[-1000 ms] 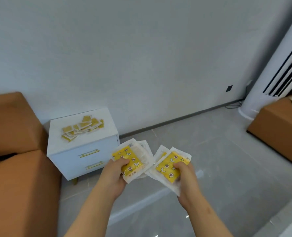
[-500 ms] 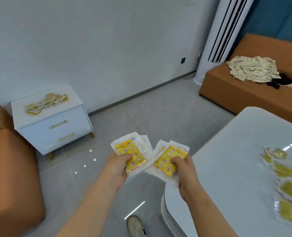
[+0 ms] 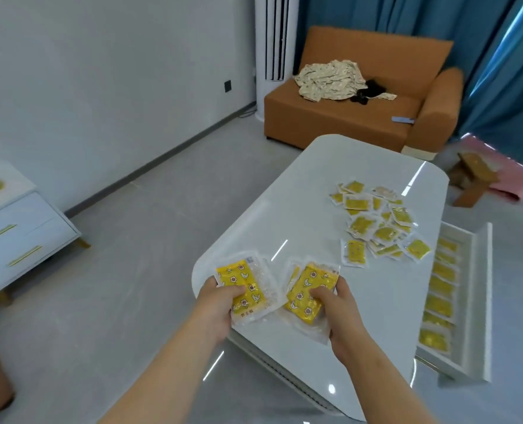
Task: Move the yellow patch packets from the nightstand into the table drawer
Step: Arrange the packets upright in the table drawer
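flat packets (image 3: 249, 278) now over glossy rounded table (image 3: 330, 166), left fingers (image 3: 234, 291), right fingers (image 3: 321, 293) around them

One wide-angle camera, worn on the person's head, looks forward and down from well above the white table (image 3: 330, 185), over its near left corner and along its length. The left hand (image 3: 220, 304) and right hand (image 3: 336, 313), gripping yellow patch packets (image 3: 243, 286), lie nearest the lens. The open drawer (image 3: 487, 270) juts from the tabletop's right edge; the nightstand (image 3: 24, 221) sits at the frame's left margin, the sofa (image 3: 315, 117) beyond the far end.
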The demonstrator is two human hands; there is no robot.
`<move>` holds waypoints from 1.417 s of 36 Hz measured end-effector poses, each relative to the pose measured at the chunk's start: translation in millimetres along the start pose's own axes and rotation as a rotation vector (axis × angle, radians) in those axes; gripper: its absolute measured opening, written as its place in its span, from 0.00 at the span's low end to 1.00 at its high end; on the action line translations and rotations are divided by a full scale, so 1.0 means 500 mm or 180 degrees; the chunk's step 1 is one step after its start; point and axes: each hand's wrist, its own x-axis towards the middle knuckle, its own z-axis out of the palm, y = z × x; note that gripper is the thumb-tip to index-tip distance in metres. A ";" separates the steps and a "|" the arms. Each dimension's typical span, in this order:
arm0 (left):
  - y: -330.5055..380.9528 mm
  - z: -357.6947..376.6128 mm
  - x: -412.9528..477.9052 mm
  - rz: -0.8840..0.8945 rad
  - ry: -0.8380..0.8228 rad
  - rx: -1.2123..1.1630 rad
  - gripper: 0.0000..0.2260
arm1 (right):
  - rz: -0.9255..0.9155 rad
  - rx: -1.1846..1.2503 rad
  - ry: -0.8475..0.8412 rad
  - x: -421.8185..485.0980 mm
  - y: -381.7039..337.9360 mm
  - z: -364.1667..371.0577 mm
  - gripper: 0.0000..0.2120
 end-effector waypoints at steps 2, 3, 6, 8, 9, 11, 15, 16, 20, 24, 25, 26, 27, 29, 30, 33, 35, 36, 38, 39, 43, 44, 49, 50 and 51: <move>-0.058 0.088 -0.028 -0.0024 -0.0062 0.0053 0.10 | -0.0009 -0.0008 0.0032 -0.012 -0.008 -0.108 0.13; -0.088 0.132 -0.042 -0.0059 -0.0106 0.0068 0.10 | -0.0015 -0.0016 0.0044 -0.017 -0.012 -0.162 0.13; -0.180 0.266 -0.087 -0.0212 -0.0205 0.0110 0.13 | 0.0010 -0.0161 0.0129 -0.030 -0.025 -0.325 0.14; -0.231 0.343 -0.114 -0.0356 -0.0290 0.0165 0.17 | 0.0054 -0.0189 0.0190 -0.039 -0.033 -0.416 0.14; -0.251 0.376 -0.127 -0.0404 -0.0308 0.0204 0.18 | 0.0081 -0.0203 0.0199 -0.043 -0.037 -0.455 0.14; -0.287 0.439 -0.148 -0.0477 -0.0309 0.0304 0.20 | 0.0150 -0.0221 0.0184 -0.050 -0.047 -0.525 0.14; -0.337 0.543 -0.152 -0.0521 -0.0346 0.0465 0.22 | 0.0167 -0.0187 0.0193 -0.034 -0.070 -0.634 0.15; -0.347 0.569 -0.147 -0.0534 -0.0353 0.0512 0.22 | 0.0164 -0.0199 0.0205 -0.025 -0.076 -0.658 0.16; -0.374 0.679 -0.111 -0.0548 -0.0391 0.0629 0.22 | 0.0248 -0.0230 0.0315 0.026 -0.103 -0.745 0.16; -0.403 0.788 -0.055 -0.0555 -0.0438 0.0637 0.21 | 0.0326 -0.0381 0.0349 0.111 -0.136 -0.818 0.16; -0.411 0.815 -0.034 -0.0581 -0.0429 0.0619 0.21 | 0.0331 -0.0466 0.0362 0.138 -0.147 -0.836 0.17; -0.418 0.841 -0.013 -0.0620 -0.0405 0.0615 0.21 | 0.0346 -0.0559 0.0365 0.166 -0.158 -0.853 0.17; -0.421 0.867 0.006 -0.0654 -0.0378 0.0627 0.21 | 0.0369 -0.0642 0.0364 0.193 -0.171 -0.870 0.17; -0.419 0.921 0.042 -0.0643 -0.0342 0.0741 0.21 | 0.0386 -0.0775 0.0330 0.247 -0.198 -0.899 0.18; -0.416 0.948 0.059 -0.0606 -0.0317 0.0823 0.22 | 0.0391 -0.0858 0.0294 0.273 -0.212 -0.913 0.18; -0.407 1.018 0.101 -0.0608 -0.0258 0.0987 0.26 | 0.0491 -0.1072 0.0236 0.341 -0.245 -0.953 0.18; -0.407 1.050 0.125 -0.0618 -0.0213 0.1099 0.30 | 0.0569 -0.1188 0.0209 0.385 -0.259 -0.977 0.18; -0.409 1.065 0.138 -0.0593 -0.0192 0.1188 0.32 | 0.0603 -0.1259 0.0173 0.407 -0.264 -0.988 0.18; -0.413 1.093 0.163 -0.0473 -0.0161 0.1257 0.35 | 0.0673 -0.1415 0.0064 0.455 -0.275 -1.011 0.18; -0.415 1.108 0.174 -0.0408 -0.0148 0.1273 0.37 | 0.0721 -0.1505 -0.0015 0.480 -0.279 -1.022 0.18; -0.427 1.165 0.214 -0.0247 0.0017 0.1176 0.38 | 0.0867 -0.1898 -0.0421 0.593 -0.293 -1.064 0.18; -0.431 1.177 0.222 -0.0236 0.0064 0.1084 0.38 | 0.0863 -0.2001 -0.0520 0.623 -0.297 -1.073 0.19; -0.479 1.245 0.269 -0.0248 0.0504 0.0675 0.36 | 0.0871 -0.2632 -0.1273 0.762 -0.319 -1.119 0.18; -0.494 1.258 0.275 -0.0292 0.0597 0.0717 0.36 | 0.0867 -0.2742 -0.1405 0.782 -0.323 -1.127 0.18; -0.506 1.271 0.278 -0.0374 0.0672 0.0774 0.36 | 0.0865 -0.2855 -0.1527 0.800 -0.326 -1.134 0.18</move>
